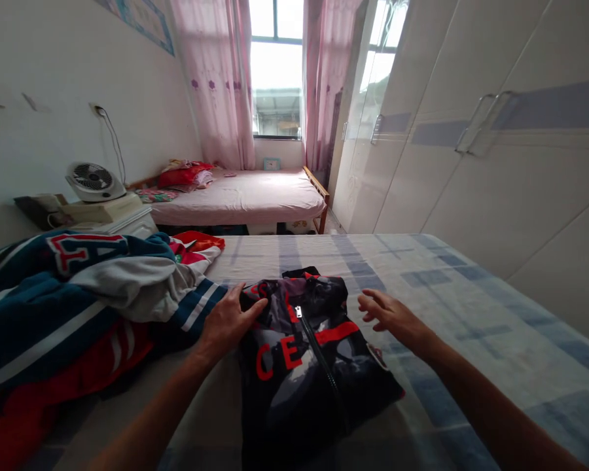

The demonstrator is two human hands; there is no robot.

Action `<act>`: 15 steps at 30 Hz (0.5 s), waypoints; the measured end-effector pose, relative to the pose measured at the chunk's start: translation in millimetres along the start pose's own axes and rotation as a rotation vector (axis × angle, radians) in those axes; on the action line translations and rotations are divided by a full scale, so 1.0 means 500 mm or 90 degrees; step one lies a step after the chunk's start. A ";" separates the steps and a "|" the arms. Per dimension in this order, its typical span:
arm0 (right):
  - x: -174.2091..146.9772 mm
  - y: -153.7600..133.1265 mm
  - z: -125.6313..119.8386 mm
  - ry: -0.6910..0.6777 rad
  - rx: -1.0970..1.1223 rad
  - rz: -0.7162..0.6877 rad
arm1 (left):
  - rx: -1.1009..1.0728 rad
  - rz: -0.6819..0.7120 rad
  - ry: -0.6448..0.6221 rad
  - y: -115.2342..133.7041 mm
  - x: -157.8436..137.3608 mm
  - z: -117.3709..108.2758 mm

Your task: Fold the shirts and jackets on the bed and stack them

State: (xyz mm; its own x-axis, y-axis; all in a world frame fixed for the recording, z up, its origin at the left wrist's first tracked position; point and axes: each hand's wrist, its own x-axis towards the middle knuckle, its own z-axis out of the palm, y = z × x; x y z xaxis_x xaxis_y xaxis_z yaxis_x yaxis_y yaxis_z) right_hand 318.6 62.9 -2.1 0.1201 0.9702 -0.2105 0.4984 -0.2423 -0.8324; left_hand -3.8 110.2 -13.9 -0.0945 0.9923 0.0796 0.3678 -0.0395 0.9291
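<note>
Left hand [228, 320]: in contact with the upper left edge of a black zip-up jacket [319, 376], thumb laid across the cloth and spread from the fingers; whether cloth is pinched between them cannot be told. Right hand [385, 311]: holding nothing, fingers loosely curled and apart from the thumb, positioned just beside the jacket's opposite upper edge, with a gap between.

The jacket lies between the hands, front upward, and runs down past both towards the wearer. A silver zipper pull [298, 312] sits between the hands; red letters C and E appear below and to the right of the left hand.

Beneath both hands: a blue-and-white checked bedsheet [461, 327]. Left of the left hand: a heaped teal varsity-style jacket [29, 324] with white stripes, lying over a red garment [78, 383]. Far beyond the hands: a pink-sheeted bed [255, 196] below a window [277, 78]. Beyond and left of the left hand: a white electric fan [92, 180]. Beyond and right of the right hand: a white wardrobe [510, 176]
</note>
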 end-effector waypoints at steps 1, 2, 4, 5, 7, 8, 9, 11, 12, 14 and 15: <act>0.024 -0.010 0.011 -0.006 -0.005 0.013 | -0.024 -0.018 -0.012 0.002 0.004 0.003; 0.045 -0.020 0.021 -0.021 -0.005 0.012 | -0.054 -0.031 -0.027 0.003 0.008 0.006; 0.080 -0.041 0.040 -0.088 0.039 -0.055 | -0.109 -0.040 -0.053 0.000 0.017 0.010; 0.094 -0.051 0.046 -0.126 0.096 -0.111 | -0.137 -0.045 -0.059 -0.003 0.021 0.011; 0.118 -0.070 0.055 -0.165 0.245 -0.216 | -0.179 -0.063 -0.054 -0.015 0.029 0.013; 0.129 -0.077 0.059 -0.160 0.301 -0.243 | -0.185 -0.077 -0.047 -0.023 0.033 0.013; 0.140 -0.082 0.063 -0.147 0.315 -0.245 | -0.181 -0.091 -0.037 -0.031 0.036 0.013; 0.157 -0.082 0.072 -0.119 0.245 -0.193 | -0.148 -0.109 0.004 -0.045 0.040 0.011; 0.162 -0.077 0.076 -0.109 0.189 -0.158 | -0.124 -0.108 0.037 -0.049 0.039 0.009; 0.165 -0.063 0.079 -0.080 0.113 -0.104 | -0.079 -0.070 0.115 -0.046 0.027 0.001; 0.163 -0.055 0.077 -0.053 0.101 -0.098 | -0.041 -0.014 0.142 -0.039 0.016 -0.004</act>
State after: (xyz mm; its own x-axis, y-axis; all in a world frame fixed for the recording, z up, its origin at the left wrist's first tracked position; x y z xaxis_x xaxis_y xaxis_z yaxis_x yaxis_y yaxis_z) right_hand 281.7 148.2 -16.1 -0.0207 0.9936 -0.1114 0.3632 -0.0963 -0.9267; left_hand -13.5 118.5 -30.5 -0.3070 0.9427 0.1307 0.3050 -0.0326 0.9518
